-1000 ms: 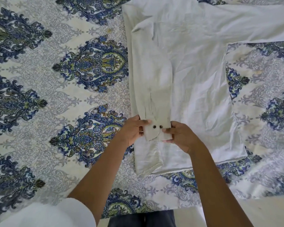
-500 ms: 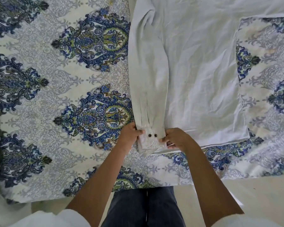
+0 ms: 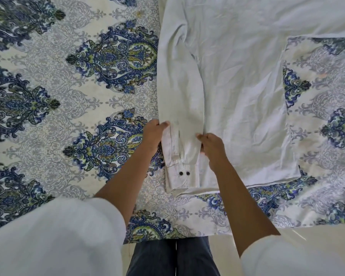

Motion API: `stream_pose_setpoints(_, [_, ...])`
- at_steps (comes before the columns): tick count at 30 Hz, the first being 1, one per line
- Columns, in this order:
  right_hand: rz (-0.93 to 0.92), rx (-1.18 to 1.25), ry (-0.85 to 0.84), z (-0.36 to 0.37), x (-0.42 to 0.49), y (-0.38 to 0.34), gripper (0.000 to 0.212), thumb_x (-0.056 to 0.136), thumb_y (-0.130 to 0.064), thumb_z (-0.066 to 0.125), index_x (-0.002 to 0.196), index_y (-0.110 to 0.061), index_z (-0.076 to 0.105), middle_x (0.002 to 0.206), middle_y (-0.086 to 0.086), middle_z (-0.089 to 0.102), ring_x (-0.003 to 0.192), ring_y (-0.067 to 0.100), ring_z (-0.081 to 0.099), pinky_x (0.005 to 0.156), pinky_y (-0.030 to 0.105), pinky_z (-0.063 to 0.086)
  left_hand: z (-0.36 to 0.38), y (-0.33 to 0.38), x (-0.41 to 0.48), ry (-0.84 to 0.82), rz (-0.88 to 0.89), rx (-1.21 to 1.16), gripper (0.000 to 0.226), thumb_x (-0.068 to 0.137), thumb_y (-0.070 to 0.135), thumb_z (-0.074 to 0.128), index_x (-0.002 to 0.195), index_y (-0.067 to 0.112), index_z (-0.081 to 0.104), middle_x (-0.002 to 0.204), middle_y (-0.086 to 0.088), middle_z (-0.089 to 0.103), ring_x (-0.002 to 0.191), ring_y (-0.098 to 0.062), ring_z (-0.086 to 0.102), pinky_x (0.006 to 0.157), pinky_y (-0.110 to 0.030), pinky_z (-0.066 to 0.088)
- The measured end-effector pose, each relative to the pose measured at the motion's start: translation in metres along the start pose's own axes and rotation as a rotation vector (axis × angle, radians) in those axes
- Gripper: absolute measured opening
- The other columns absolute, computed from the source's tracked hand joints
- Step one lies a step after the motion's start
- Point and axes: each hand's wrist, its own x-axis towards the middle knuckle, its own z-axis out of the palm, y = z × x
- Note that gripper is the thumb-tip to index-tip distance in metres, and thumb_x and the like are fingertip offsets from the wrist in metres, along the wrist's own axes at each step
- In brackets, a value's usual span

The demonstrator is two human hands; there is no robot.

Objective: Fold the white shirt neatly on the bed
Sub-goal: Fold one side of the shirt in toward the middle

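Observation:
The white shirt (image 3: 243,100) lies flat on the bed, its hem near the front edge. Its left sleeve (image 3: 184,104) is folded straight down along the shirt's left side, and the cuff (image 3: 182,177) with two dark buttons rests at the hem. My left hand (image 3: 153,134) pinches the sleeve's outer edge above the cuff. My right hand (image 3: 211,148) holds the sleeve's inner edge at the same height, fingers curled on the cloth. The other sleeve runs off to the right at the top.
The bedsheet (image 3: 88,108) is white with blue and green ornaments. Its front edge (image 3: 187,235) runs just before my dark trousers (image 3: 173,257). Pale floor (image 3: 317,236) shows at the lower right. My white sleeves fill the bottom corners.
My hands slid up the sleeve from the cuff to a spot above it. The cuff now lies flat at the hem. The view shifted slightly.

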Motion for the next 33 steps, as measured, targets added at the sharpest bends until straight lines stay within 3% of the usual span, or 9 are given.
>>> stream_pose_setpoints(4, [0.008,0.156,0.025,0.004,0.029,-0.031,0.021,0.087,-0.025,0.065,0.082,-0.005,0.061,0.083,0.01,0.052,0.077,0.022,0.047,0.069,0.033,0.041,-0.005,0.019,0.032,-0.026,-0.052,-0.056,0.01,0.089,0.004,0.054,0.082,0.008,0.06,0.095,-0.013,0.059,0.084,-0.024,0.056,0.068,-0.03,0.045])
stream_pose_setpoints(7, [0.072,0.287,0.01,0.003,0.049,-0.055,0.02,0.083,-0.024,0.069,0.071,-0.013,0.057,0.075,0.006,0.054,0.078,0.023,0.05,0.075,0.034,0.045,-0.011,0.032,0.054,-0.058,-0.093,-0.134,0.007,0.084,0.016,0.064,0.082,0.011,0.06,0.095,-0.015,0.062,0.088,-0.027,0.058,0.073,-0.034,0.046])
stream_pose_setpoints(12, [0.073,0.494,-0.07,0.003,0.087,-0.107,0.01,0.083,-0.015,0.069,0.079,-0.007,0.066,0.074,0.004,0.063,0.063,0.016,0.059,0.064,0.027,0.055,-0.009,0.1,0.12,-0.015,0.05,-0.14,0.079,0.055,0.048,0.076,0.118,0.003,0.058,0.118,-0.017,0.061,0.105,-0.033,0.06,0.095,-0.045,0.046])
stream_pose_setpoints(15, [0.038,0.564,-0.096,0.008,0.109,-0.134,0.006,0.083,-0.005,0.065,0.078,-0.005,0.065,0.074,0.008,0.062,0.067,0.02,0.058,0.073,0.031,0.053,0.0,0.155,0.136,0.006,0.189,-0.048,0.047,0.083,0.03,0.065,0.119,0.001,0.056,0.107,-0.013,0.06,0.095,-0.025,0.058,0.077,-0.03,0.045])
stream_pose_setpoints(19, [0.06,0.603,-0.203,0.012,0.125,-0.161,0.008,0.086,-0.007,0.062,0.078,-0.006,0.064,0.065,0.004,0.064,0.065,0.017,0.061,0.067,0.027,0.054,0.006,0.209,0.167,0.014,0.31,-0.026,0.012,0.086,0.018,0.062,0.094,0.009,0.06,0.087,-0.008,0.059,0.071,-0.019,0.055,0.064,-0.023,0.042])
stream_pose_setpoints(22, [0.105,0.627,-0.239,0.013,0.134,-0.166,0.006,0.087,-0.004,0.06,0.086,-0.007,0.065,0.087,0.008,0.066,0.081,0.018,0.062,0.072,0.027,0.053,0.008,0.239,0.184,-0.013,0.312,-0.031,0.007,0.082,0.014,0.068,0.081,0.01,0.062,0.09,-0.011,0.061,0.077,-0.021,0.057,0.072,-0.031,0.046])
stream_pose_setpoints(25, [0.128,0.753,-0.115,0.012,0.14,-0.159,0.018,0.087,0.007,0.053,0.083,-0.007,0.064,0.088,0.007,0.064,0.081,0.017,0.061,0.079,0.026,0.052,0.005,0.257,0.206,-0.005,0.208,-0.075,0.032,0.075,0.015,0.071,0.104,0.003,0.063,0.104,-0.017,0.064,0.091,-0.029,0.062,0.085,-0.041,0.052])
stream_pose_setpoints(30, [0.077,0.858,0.062,0.006,0.131,-0.131,0.022,0.084,0.01,0.052,0.08,-0.009,0.061,0.077,0.003,0.062,0.053,0.007,0.061,0.05,0.017,0.052,0.003,0.262,0.223,-0.105,0.124,-0.163,0.01,0.086,0.01,0.053,0.089,0.007,0.062,0.1,-0.011,0.064,0.089,-0.026,0.062,0.077,-0.036,0.053])
stream_pose_setpoints(33, [0.034,0.759,0.068,0.009,0.133,-0.138,0.015,0.083,-0.001,0.061,0.082,-0.016,0.064,0.094,0.004,0.067,0.085,0.016,0.066,0.081,0.032,0.056,0.008,0.262,0.229,-0.173,0.118,-0.154,0.01,0.089,0.018,0.053,0.086,0.011,0.06,0.094,-0.005,0.064,0.081,-0.021,0.06,0.074,-0.031,0.051])
